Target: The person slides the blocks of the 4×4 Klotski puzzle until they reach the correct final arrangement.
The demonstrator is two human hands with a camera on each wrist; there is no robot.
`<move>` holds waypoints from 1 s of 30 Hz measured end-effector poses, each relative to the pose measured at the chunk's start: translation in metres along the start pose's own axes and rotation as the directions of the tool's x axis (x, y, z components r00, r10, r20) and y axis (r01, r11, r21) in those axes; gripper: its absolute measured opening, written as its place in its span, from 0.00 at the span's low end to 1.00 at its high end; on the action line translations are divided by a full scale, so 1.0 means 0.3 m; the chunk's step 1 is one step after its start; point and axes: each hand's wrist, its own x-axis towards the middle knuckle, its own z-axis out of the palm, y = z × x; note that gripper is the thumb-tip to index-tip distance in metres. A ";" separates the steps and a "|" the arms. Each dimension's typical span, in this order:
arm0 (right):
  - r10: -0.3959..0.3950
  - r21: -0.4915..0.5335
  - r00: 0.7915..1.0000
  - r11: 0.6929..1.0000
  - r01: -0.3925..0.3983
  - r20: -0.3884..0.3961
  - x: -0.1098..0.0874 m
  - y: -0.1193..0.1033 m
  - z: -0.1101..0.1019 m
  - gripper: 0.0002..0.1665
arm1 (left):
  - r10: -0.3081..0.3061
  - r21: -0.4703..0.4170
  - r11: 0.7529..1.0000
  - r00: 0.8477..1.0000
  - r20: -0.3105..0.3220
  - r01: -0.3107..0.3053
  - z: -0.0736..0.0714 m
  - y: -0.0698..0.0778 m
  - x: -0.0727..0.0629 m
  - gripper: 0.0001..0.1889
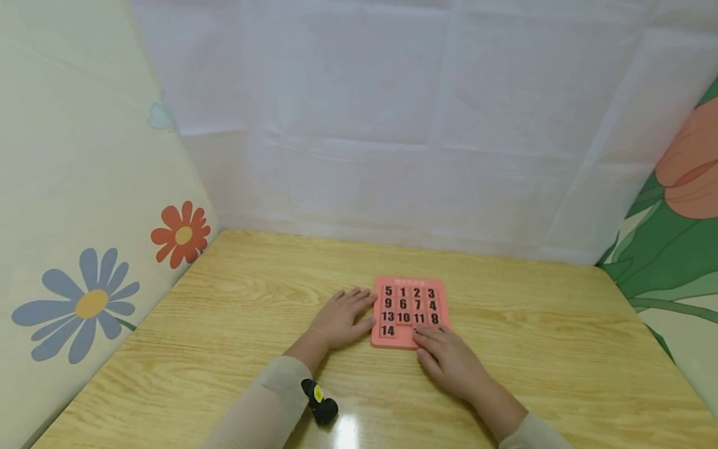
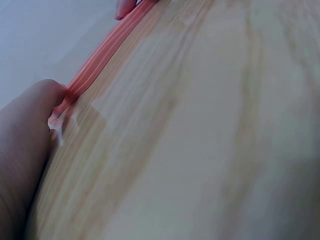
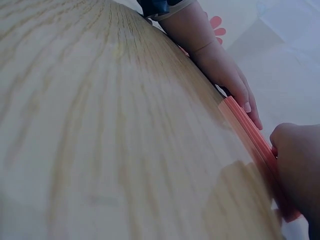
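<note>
A pink number slide puzzle [image 1: 411, 282] lies flat on the table, its tiles printed with black numerals. Beside the tile marked 14 [image 1: 387, 331], a bare slot shows in the bottom row. My left hand [image 1: 340, 319] rests on the table at the puzzle's left side, fingers extended, with thumb and fingertips at the frame's edge. In the left wrist view that thumb [image 2: 47, 95] meets the pink rim [image 2: 102, 55]. My right hand [image 1: 451, 363] lies over the lower right corner, its fingertips touching the bottom row and covering the tiles there. The right wrist view shows both hands along the puzzle's near edge [image 3: 250, 135].
The wood-grain table [image 1: 269, 280] has a white cloth [image 1: 359, 125] hanging behind it. Flower-printed cloths stand at the left [image 1: 90, 187] and right [image 1: 673, 268]. A black wrist camera [image 1: 321, 402] is strapped at the left sleeve.
</note>
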 end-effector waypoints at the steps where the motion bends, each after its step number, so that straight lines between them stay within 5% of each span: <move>1: -0.003 -0.002 1.000 1.000 0.003 -0.003 0.000 0.000 0.000 0.23 | 0.000 0.000 1.000 1.000 -0.001 0.000 0.000 0.000 0.001 0.32; 12: -0.043 -0.018 0.998 0.999 0.042 -0.054 0.003 -0.012 0.005 0.22 | -0.002 0.016 1.000 1.000 -0.004 0.002 0.013 -0.008 0.009 0.32; 30: -0.070 0.026 0.997 0.997 0.069 0.031 0.066 -0.090 0.041 0.24 | -0.004 0.011 1.000 1.000 -0.010 0.004 0.013 -0.008 0.006 0.33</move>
